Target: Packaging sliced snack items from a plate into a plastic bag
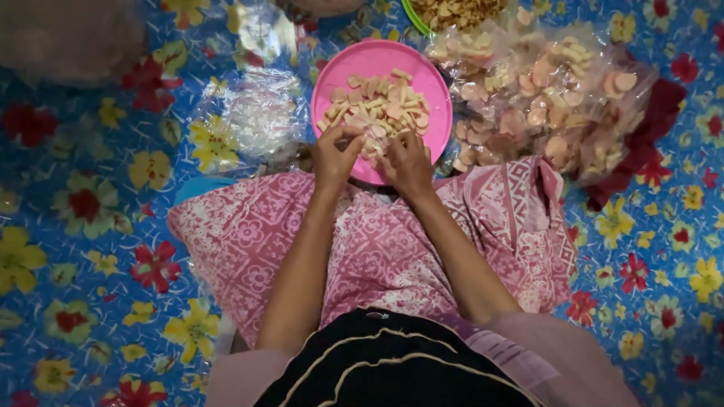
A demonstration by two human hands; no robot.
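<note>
Left hand (335,154): fingers pinched on a small pale piece at the pink plate (332,71) edge.
Right hand (407,162): curled, pinching the same pieces (381,105).
Beside: clear bag of slices (550,98).

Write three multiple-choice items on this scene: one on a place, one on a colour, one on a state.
1. Where are both hands?
A. at the pink plate's near rim
B. inside the clear bag
C. on the floor mat

2. What colour is the bowl's rim at the top edge?
A. red
B. green
C. white

3. The plate is:
A. empty
B. overturned
C. holding cut pieces

Answers: 1 A, left hand and right hand meet at the pink plate. 2 B, green bowl. 3 C, pale cut pieces lie on it.
</note>
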